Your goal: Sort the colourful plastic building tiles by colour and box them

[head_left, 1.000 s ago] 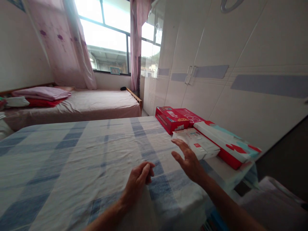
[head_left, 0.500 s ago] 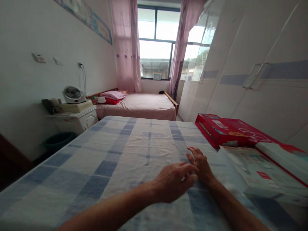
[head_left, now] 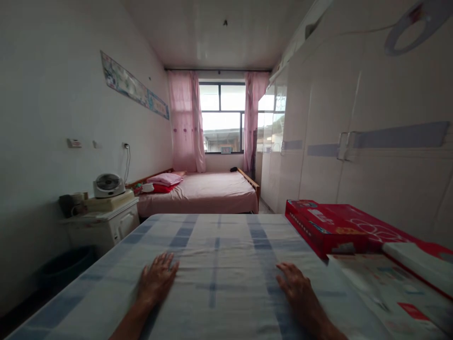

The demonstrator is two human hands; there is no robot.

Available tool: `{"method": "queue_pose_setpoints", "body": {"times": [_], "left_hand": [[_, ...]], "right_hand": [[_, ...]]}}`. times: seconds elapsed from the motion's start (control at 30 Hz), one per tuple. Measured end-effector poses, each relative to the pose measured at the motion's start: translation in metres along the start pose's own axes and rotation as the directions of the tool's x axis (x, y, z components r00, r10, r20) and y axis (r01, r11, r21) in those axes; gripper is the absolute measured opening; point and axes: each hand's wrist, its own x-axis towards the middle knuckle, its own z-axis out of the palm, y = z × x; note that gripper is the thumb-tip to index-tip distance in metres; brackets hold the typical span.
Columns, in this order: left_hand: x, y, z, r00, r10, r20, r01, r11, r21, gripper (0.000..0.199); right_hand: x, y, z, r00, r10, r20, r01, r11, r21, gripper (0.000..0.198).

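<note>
Left hand (head_left: 158, 279) and right hand (head_left: 298, 289), well apart, are showing loosely spread fingers over blue-and-white checked cloth (head_left: 230, 293), contact unclear; 1 red rectangular cardboard box (head_left: 331, 222) lying ahead-right.

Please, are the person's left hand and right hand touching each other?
Apart: the head view shows a wide strip of blue-and-white cloth between the left hand and the right hand.

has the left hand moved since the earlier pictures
Yes. The left hand has moved leftward, farther from the red box, and is now well apart from the right hand.
</note>
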Motion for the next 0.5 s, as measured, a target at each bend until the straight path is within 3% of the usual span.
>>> {"method": "queue_pose_setpoints", "body": {"times": [0.13,0.33,0.5], "left_hand": [[0.004,0.000,0.005,1.000,-0.009,0.010,0.008,0.999,0.053,0.049],[0.008,-0.010,0.015,0.997,0.076,0.013,-0.077,0.989,0.125,0.046],[0.003,0.006,0.002,0.997,-0.035,-0.068,0.037,0.999,0.023,0.047]], "right_hand": [[0.000,0.004,0.004,1.000,-0.005,-0.019,0.005,1.000,-0.005,0.040],[0.001,-0.001,-0.001,0.998,0.025,0.060,-0.025,1.000,-0.015,0.044],[0.001,-0.002,-0.003,0.994,0.029,0.102,-0.026,0.999,-0.029,0.045]]}}
